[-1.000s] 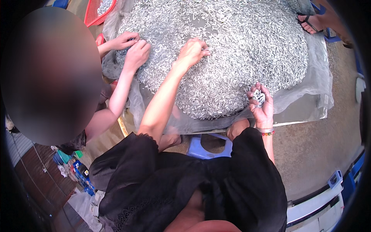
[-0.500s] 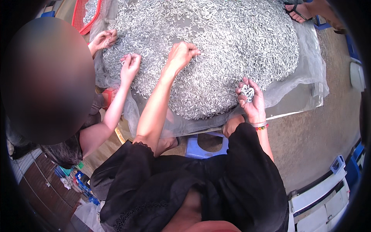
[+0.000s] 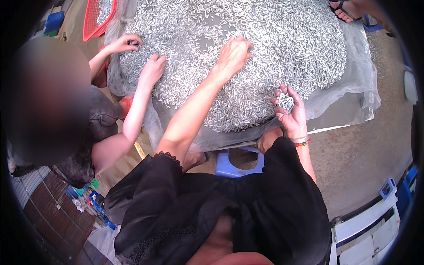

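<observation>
A wide heap of small, slim grey-and-white pieces (image 3: 300, 48) covers the table; their kind I cannot make out. Over the middle of the heap, my left hand (image 3: 233, 56) reaches down with bent fingers touching the pieces. Its fingertips are partly hidden, and whatever they pinch does not show. At the heap's near right edge my right hand (image 3: 292, 115) is turned palm up. Its fingers curl around a small clump of curved grey-and-white pieces (image 3: 284, 102). A beaded bracelet (image 3: 303, 143) circles that wrist.
Another person's two hands (image 3: 152, 70) work at the heap's left side. Translucent sheeting (image 3: 329, 104) lies under the heap. A red basket (image 3: 93, 31) stands at the far left, and a blue stool (image 3: 223, 164) below the near edge. A sandalled foot (image 3: 346, 9) is at the far right.
My left hand has moved right and slightly farther over the heap, from a raised pinch down to the pieces. My right hand keeps its clump. The other person's hands have shifted.
</observation>
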A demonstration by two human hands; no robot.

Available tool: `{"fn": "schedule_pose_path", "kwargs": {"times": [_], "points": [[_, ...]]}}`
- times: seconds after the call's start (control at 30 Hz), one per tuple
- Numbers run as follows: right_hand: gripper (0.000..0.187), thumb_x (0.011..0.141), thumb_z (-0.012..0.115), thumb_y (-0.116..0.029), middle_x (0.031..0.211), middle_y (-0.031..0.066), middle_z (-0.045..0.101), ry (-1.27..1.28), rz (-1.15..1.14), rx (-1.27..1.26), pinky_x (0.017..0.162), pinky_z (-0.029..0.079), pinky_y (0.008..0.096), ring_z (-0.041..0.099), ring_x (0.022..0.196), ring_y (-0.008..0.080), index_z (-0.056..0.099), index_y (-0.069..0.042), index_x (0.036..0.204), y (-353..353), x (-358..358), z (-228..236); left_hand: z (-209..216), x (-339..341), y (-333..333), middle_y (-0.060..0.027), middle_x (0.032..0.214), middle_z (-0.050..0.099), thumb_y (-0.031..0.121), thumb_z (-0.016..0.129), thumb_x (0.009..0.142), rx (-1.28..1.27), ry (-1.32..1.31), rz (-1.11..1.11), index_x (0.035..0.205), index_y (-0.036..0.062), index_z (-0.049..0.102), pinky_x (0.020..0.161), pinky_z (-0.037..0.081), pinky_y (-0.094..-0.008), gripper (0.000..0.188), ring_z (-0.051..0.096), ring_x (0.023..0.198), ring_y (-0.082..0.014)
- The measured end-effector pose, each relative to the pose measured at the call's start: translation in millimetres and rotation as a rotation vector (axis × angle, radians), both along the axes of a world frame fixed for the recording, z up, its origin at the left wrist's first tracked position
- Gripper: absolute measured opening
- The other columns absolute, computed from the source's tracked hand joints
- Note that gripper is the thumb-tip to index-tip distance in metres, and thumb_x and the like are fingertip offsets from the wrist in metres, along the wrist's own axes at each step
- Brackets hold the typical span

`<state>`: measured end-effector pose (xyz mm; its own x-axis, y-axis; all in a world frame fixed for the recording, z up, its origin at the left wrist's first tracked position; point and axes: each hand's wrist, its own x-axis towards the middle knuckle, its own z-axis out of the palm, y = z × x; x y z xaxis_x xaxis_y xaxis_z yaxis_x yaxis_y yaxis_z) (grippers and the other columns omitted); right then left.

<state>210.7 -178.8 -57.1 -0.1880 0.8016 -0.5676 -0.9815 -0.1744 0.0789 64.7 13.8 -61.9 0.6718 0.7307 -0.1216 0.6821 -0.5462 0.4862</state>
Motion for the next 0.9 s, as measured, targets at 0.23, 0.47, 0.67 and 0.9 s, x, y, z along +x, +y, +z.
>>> {"fn": "schedule_pose_path", "kwargs": {"times": [0.23, 0.47, 0.67, 0.9], "points": [[0.023, 0.090, 0.049, -0.021, 0.086, 0.0109, 0.052, -0.032, -0.114, -0.096, 0.044, 0.039, 0.0206, 0.050, 0.076, 0.0230, 0.053, -0.003, 0.102, -9, 12, -3, 2, -9, 27, -0.0093, 0.099, 0.062, 0.029, 0.062, 0.081, 0.144, -0.206, 0.127, 0.087, 0.0114, 0.067, 0.082, 0.045, -0.0368, 0.019, 0.057, 0.095, -0.0237], [0.024, 0.089, 0.050, -0.021, 0.085, 0.0111, 0.053, -0.053, -0.124, -0.085, 0.045, 0.040, 0.0219, 0.051, 0.076, 0.0236, 0.053, -0.002, 0.102, -5, 14, -2, 9, 47, -9, -0.0134, 0.080, 0.064, 0.018, 0.058, 0.085, -0.248, -0.137, 0.027, 0.099, 0.0071, 0.057, 0.069, 0.049, -0.0386, 0.018, 0.062, 0.077, -0.0253], [0.024, 0.088, 0.051, -0.020, 0.085, 0.0118, 0.052, -0.032, -0.121, -0.104, 0.045, 0.040, 0.0215, 0.051, 0.076, 0.0244, 0.054, -0.002, 0.103, -9, 14, -4, -8, 77, -30, -0.0238, 0.081, 0.062, 0.002, 0.059, 0.074, 0.033, 0.155, -0.124, 0.076, -0.0029, 0.063, 0.067, 0.051, -0.0435, 0.007, 0.063, 0.080, -0.0356], [0.022, 0.089, 0.051, -0.020, 0.086, 0.0112, 0.052, -0.052, -0.163, -0.113, 0.046, 0.040, 0.0212, 0.051, 0.078, 0.0238, 0.054, -0.003, 0.103, -13, 22, -11, -6, 58, -17, -0.0245, 0.078, 0.060, 0.002, 0.053, 0.073, 0.106, -0.012, -0.056, 0.075, -0.0048, 0.061, 0.064, 0.050, -0.0460, 0.011, 0.062, 0.075, -0.0376]]}}
